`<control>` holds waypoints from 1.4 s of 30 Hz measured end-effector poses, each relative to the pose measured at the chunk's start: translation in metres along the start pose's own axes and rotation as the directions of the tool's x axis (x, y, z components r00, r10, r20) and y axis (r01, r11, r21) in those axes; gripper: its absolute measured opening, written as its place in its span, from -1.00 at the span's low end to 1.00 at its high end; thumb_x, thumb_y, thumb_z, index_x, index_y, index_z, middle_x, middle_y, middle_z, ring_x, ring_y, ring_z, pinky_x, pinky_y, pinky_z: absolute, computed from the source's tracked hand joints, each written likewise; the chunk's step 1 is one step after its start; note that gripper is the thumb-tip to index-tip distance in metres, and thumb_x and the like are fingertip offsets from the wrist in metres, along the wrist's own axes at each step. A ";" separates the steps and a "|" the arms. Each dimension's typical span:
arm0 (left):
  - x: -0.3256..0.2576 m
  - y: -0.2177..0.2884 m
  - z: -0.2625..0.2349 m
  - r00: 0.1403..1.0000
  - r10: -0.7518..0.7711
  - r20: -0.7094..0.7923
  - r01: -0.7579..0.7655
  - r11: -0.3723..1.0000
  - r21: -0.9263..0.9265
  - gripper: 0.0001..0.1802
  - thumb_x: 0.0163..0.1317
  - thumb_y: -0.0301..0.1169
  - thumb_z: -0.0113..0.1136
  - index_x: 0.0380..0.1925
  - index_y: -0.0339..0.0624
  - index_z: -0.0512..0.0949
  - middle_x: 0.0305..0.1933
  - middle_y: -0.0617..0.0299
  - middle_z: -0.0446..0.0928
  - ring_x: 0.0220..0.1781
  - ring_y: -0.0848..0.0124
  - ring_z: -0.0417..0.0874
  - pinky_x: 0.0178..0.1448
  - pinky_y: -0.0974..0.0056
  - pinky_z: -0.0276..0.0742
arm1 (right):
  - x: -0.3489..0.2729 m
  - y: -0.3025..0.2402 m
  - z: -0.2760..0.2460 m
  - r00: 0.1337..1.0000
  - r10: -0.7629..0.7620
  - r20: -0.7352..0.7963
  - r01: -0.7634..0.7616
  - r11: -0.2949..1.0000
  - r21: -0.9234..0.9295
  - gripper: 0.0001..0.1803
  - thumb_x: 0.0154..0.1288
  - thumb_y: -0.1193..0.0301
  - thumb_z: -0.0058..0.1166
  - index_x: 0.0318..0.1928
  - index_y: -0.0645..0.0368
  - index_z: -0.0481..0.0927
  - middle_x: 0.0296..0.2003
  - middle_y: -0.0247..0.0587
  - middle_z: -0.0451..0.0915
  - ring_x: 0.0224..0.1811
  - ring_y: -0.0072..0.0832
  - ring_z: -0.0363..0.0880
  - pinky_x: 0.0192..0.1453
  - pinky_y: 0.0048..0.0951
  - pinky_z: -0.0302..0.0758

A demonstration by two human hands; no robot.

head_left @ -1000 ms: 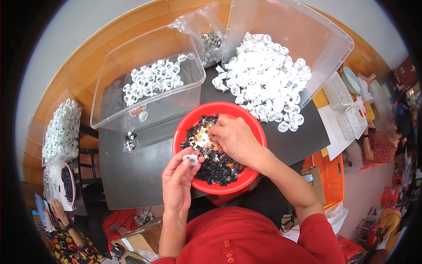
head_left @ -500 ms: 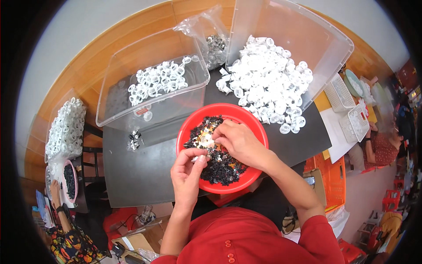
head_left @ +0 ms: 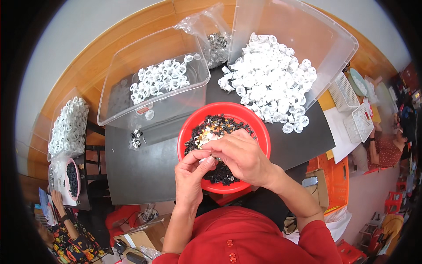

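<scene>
At six o'clock on the dark grey tabletop (head_left: pixel 145 171), near its front edge: round red plastic bowl (head_left: pixel 193 132) of small black parts (head_left: pixel 224 125). Left hand (head_left: pixel 190 182) and right hand (head_left: pixel 244 158) meet over the bowl's near rim, fingers curled, pinching a small white piece (head_left: pixel 204 160) together. Open tabletop at eight o'clock. At eleven: clear plastic bin (head_left: pixel 127 94) of white rings (head_left: pixel 160 79). At one: larger clear tub (head_left: pixel 325 39), white caps (head_left: pixel 270 81) spilling out. At twelve: clear bag (head_left: pixel 215 44) of metal bits.
</scene>
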State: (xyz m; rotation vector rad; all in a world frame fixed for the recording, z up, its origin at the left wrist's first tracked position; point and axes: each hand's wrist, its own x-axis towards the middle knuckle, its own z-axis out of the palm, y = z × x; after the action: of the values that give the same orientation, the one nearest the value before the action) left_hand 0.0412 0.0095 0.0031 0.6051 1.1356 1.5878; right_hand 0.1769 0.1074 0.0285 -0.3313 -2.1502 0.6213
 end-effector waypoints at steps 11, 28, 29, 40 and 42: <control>0.001 0.003 0.006 0.996 -0.077 -0.043 0.073 0.994 -0.086 -0.88 0.23 -0.50 0.11 -0.27 -0.31 0.56 -0.28 0.15 0.61 -0.25 0.46 0.62 -0.13 0.38 0.56 | -0.009 -0.007 -0.013 0.998 0.066 0.023 -0.063 0.994 -0.094 -0.86 0.13 0.51 0.15 -0.25 0.15 0.56 -0.35 -0.32 0.54 -0.30 -0.44 0.53 -0.17 -0.39 0.30; -0.005 0.005 0.012 0.975 -0.190 0.110 0.215 0.930 -0.297 -0.60 0.39 -0.43 -0.03 0.18 -0.36 0.37 0.11 0.06 0.50 0.08 0.39 0.58 0.20 0.28 0.55 | -0.019 -0.016 -0.011 0.991 0.136 0.003 -0.134 0.982 -0.134 -0.84 0.15 0.54 0.14 -0.26 0.22 0.46 -0.27 -0.24 0.51 -0.28 -0.37 0.48 -0.17 -0.36 0.28; -0.006 0.005 0.013 0.972 -0.202 0.119 0.229 0.929 -0.291 -0.61 0.39 -0.43 -0.02 0.18 -0.35 0.38 0.11 0.07 0.50 0.08 0.39 0.58 0.20 0.28 0.55 | -0.019 -0.015 -0.009 0.991 0.135 -0.006 -0.134 0.979 -0.155 -0.85 0.15 0.54 0.13 -0.27 0.22 0.46 -0.28 -0.24 0.50 -0.29 -0.37 0.48 -0.18 -0.35 0.28; -0.003 -0.002 0.005 0.966 -0.231 0.118 0.258 0.901 -0.348 -0.58 0.29 -0.45 0.14 0.14 -0.25 0.41 0.06 0.13 0.53 0.09 0.34 0.56 0.17 0.23 0.52 | -0.020 -0.021 -0.006 0.982 0.189 -0.023 -0.190 0.966 -0.174 -0.85 0.14 0.54 0.17 -0.27 0.17 0.48 -0.35 -0.31 0.50 -0.30 -0.39 0.51 -0.14 -0.36 0.34; -0.004 -0.002 0.005 0.972 -0.199 0.126 0.231 0.911 -0.342 -0.65 0.31 -0.46 0.12 0.09 -0.24 0.46 0.04 0.14 0.55 0.03 0.40 0.59 0.15 0.26 0.54 | -0.018 -0.022 -0.006 0.987 0.155 -0.031 -0.158 0.974 -0.162 -0.84 0.13 0.55 0.16 -0.27 0.17 0.48 -0.35 -0.29 0.49 -0.30 -0.36 0.51 -0.15 -0.35 0.35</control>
State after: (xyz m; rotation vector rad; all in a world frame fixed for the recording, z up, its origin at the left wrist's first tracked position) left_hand 0.0472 0.0078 0.0042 0.2955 0.7910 1.5089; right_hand 0.1925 0.0826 0.0319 -0.5983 -2.1771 0.5278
